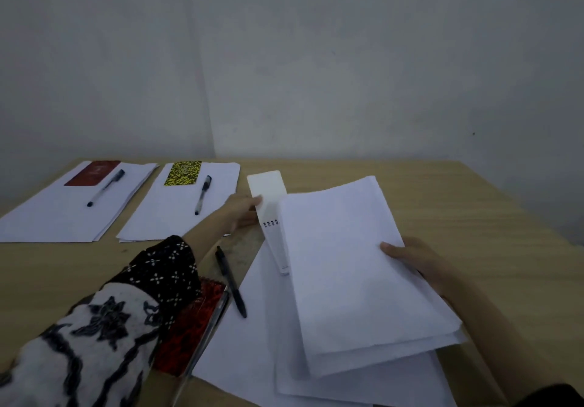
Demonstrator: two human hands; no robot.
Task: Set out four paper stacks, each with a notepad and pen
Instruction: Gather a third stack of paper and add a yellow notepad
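Across the light wooden tabletop (442, 192) the left hand (240, 214), arm stretched forward, pinches a white spiral-bound notepad (268, 192) between thumb and fingers, while the right hand (417, 261) grips a lifted, tilted sheaf of white paper (347, 267) by its right edge
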